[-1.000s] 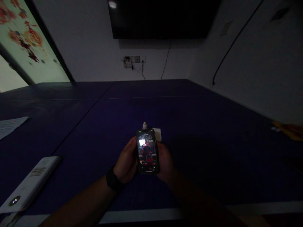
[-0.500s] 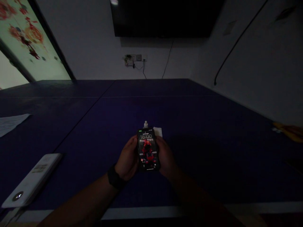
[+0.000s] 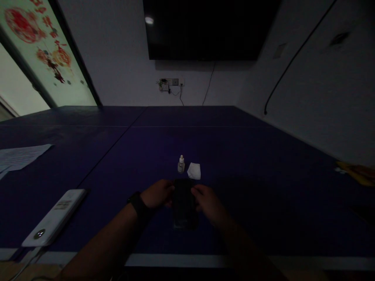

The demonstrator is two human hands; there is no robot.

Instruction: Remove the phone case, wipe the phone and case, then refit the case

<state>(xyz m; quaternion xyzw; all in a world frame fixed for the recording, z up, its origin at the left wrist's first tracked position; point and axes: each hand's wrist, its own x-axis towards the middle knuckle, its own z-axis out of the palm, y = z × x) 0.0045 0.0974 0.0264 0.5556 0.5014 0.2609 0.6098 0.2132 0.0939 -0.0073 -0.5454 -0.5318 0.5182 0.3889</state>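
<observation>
Dark blue bench (image 3: 205, 148) in dim light: a slim black smartphone (image 3: 184, 205) sits between the left hand (image 3: 158, 194) and right hand (image 3: 209, 203), apart, fingers at its edges, grip unclear. Light but slippery glass, fragile, best taken by its long sides.

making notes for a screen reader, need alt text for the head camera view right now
A left hand and a right hand hold the sides of a dark phone over a dark blue table. Just beyond it are a small dropper bottle and a white wipe, with a white power bank off to the left.
</observation>
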